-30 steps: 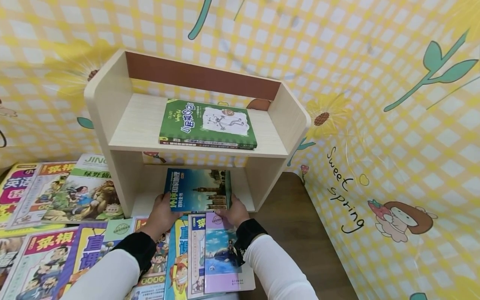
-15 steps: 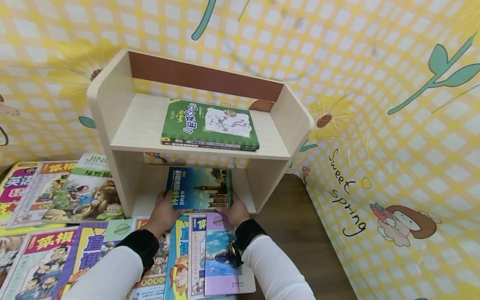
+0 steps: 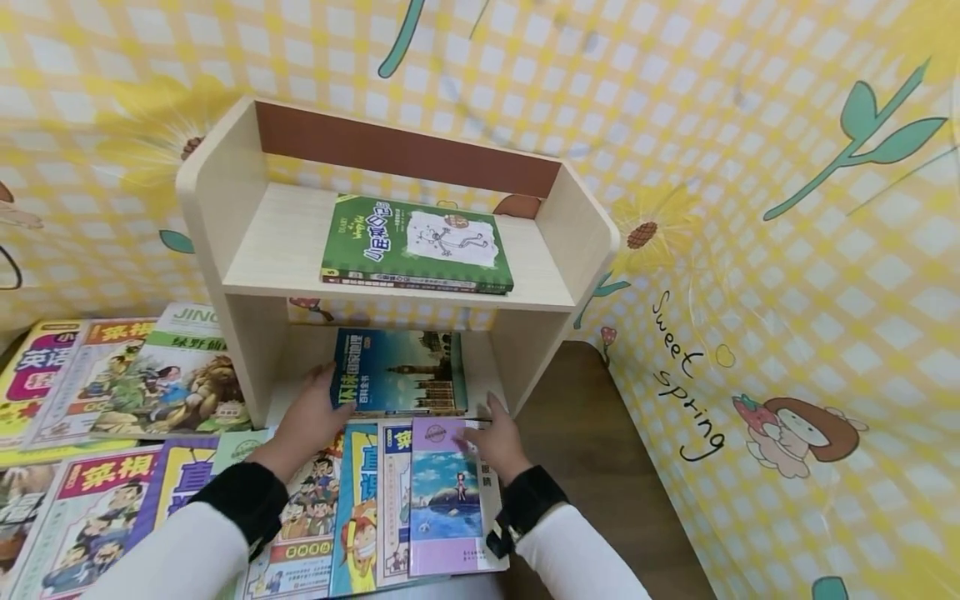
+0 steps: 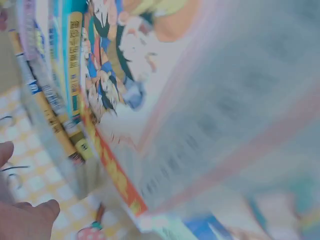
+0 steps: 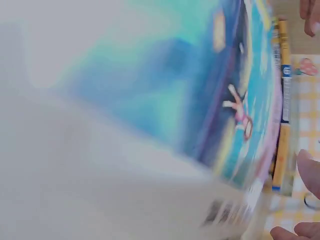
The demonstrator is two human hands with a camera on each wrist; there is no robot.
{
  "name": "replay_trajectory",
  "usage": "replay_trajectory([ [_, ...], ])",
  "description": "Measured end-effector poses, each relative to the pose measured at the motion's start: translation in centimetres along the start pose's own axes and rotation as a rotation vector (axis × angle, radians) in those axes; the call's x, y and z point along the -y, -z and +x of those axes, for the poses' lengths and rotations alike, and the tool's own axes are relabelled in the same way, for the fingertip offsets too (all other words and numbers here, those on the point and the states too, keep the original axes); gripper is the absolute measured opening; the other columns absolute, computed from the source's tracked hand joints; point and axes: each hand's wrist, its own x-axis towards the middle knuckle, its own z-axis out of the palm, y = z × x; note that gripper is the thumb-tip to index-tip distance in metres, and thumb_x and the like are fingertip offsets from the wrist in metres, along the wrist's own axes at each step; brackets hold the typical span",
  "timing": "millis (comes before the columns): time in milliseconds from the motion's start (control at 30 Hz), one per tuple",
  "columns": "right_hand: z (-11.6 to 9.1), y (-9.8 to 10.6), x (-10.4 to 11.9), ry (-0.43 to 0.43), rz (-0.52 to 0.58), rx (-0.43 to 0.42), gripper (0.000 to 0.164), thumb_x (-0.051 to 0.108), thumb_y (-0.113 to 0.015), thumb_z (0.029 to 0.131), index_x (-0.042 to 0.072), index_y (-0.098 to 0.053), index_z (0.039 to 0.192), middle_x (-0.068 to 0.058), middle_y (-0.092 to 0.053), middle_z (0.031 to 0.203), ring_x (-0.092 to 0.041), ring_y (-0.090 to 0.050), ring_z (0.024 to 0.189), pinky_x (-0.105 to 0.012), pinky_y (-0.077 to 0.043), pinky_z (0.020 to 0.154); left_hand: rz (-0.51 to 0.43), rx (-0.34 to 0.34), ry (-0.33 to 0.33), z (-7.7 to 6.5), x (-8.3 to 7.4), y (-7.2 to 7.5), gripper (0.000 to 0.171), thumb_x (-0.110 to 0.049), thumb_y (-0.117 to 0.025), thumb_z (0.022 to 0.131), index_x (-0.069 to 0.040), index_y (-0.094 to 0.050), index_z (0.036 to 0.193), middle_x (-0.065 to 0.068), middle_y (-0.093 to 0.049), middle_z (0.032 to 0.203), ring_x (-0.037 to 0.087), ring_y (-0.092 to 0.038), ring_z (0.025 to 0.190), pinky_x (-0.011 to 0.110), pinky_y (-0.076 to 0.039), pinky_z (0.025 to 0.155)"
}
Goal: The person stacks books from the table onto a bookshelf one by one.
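A blue book with a clock tower on its cover [image 3: 405, 371] lies flat on the lower shelf of a small wooden bookcase [image 3: 397, 298]. My left hand [image 3: 307, 421] is at this book's left edge, fingers loosely extended and thumb near its front corner. Apart from the book, my right hand [image 3: 498, 442] is spread by the shelf's right front, over the top corner of a purple book with a sea picture [image 3: 450, 500]. Fingers [image 4: 30, 220] of the left hand show in the left wrist view, gripping nothing. The right wrist view shows the right hand's fingers [image 5: 310, 175] separated.
A green book [image 3: 420, 242] tops a short stack on the upper shelf. Several comics and magazines [image 3: 97, 525] cover the surface in front and to the left. Brown wood [image 3: 600, 500] extends at right, beside a yellow checked wall covering [image 3: 750, 333].
Both hands held the blue book by its sides before. It now sits slightly deeper on the shelf. The right hand has let go and moved right; the left hand has loosened and shifted left.
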Motion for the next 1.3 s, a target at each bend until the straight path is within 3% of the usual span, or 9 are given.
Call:
replay_trajectory([
  [233, -3.9, 2.2, -2.7, -0.043, 0.014, -0.109, 0.082, 0.010, -0.074, 0.084, -0.002, -0.028, 0.150, -0.025, -0.031, 0.152, -0.044, -0.028, 0.139, -0.059, -0.028, 0.109, 0.093, -0.035, -0.113, -4.6, 0.2, 2.2, 0.078, -0.017, -0.065, 0.091, 0.004, -0.020, 0.151, 0.032, -0.022, 0.150, 0.053, -0.028, 0.133, 0.066, -0.033, 0.101],
  [467, -6.9, 2.6, -3.4, -0.118, -0.039, -0.167, 0.082, 0.015, -0.077, 0.082, -0.002, -0.031, 0.148, -0.026, -0.035, 0.149, -0.045, -0.032, 0.137, -0.060, -0.032, 0.107, 0.131, -0.008, -0.104, -8.5, -0.3, 3.4, 0.087, -0.019, -0.070, 0.087, -0.004, -0.016, 0.154, 0.030, -0.019, 0.153, 0.055, -0.032, 0.130, 0.067, -0.036, 0.096],
  [767, -9.0, 1.6, -3.4, -0.121, -0.136, -0.134, 0.080, 0.013, -0.078, 0.081, -0.012, -0.033, 0.143, -0.033, -0.040, 0.143, -0.048, -0.037, 0.132, -0.059, -0.035, 0.104, 0.204, 0.077, -0.085, -13.1, -0.3, 2.3, 0.083, -0.031, -0.075, 0.083, 0.004, -0.032, 0.146, 0.036, -0.034, 0.142, 0.056, -0.036, 0.126, 0.068, -0.039, 0.093],
  [967, -9.7, 0.6, -3.5, -0.131, -0.184, -0.134, 0.080, 0.014, -0.079, 0.080, -0.018, -0.035, 0.138, -0.036, -0.042, 0.138, -0.049, -0.041, 0.128, -0.058, -0.037, 0.104, 0.208, 0.079, -0.081, -14.5, 0.0, 1.5, 0.084, -0.033, -0.075, 0.083, 0.002, -0.033, 0.146, 0.034, -0.040, 0.140, 0.055, -0.041, 0.123, 0.067, -0.041, 0.092],
  [1167, -10.4, -0.6, -2.6, -0.077, -0.404, -0.175, 0.078, 0.027, -0.081, 0.078, -0.021, -0.045, 0.130, -0.035, -0.055, 0.125, -0.045, -0.053, 0.118, -0.052, -0.044, 0.098, 0.194, 0.104, -0.074, -15.3, 0.0, 1.3, 0.090, -0.032, -0.076, 0.082, 0.001, -0.025, 0.149, 0.034, -0.037, 0.142, 0.053, -0.044, 0.122, 0.064, -0.043, 0.091],
  [1300, -10.6, -1.2, -1.1, -0.104, -0.487, -0.169, 0.084, 0.037, -0.082, 0.074, -0.017, -0.049, 0.129, -0.029, -0.063, 0.112, -0.042, -0.060, 0.106, -0.051, -0.050, 0.087, 0.204, 0.124, -0.070, -15.8, -0.2, 1.0, 0.093, -0.031, -0.077, 0.081, 0.004, -0.023, 0.149, 0.035, -0.036, 0.142, 0.053, -0.043, 0.122, 0.063, -0.044, 0.091],
])
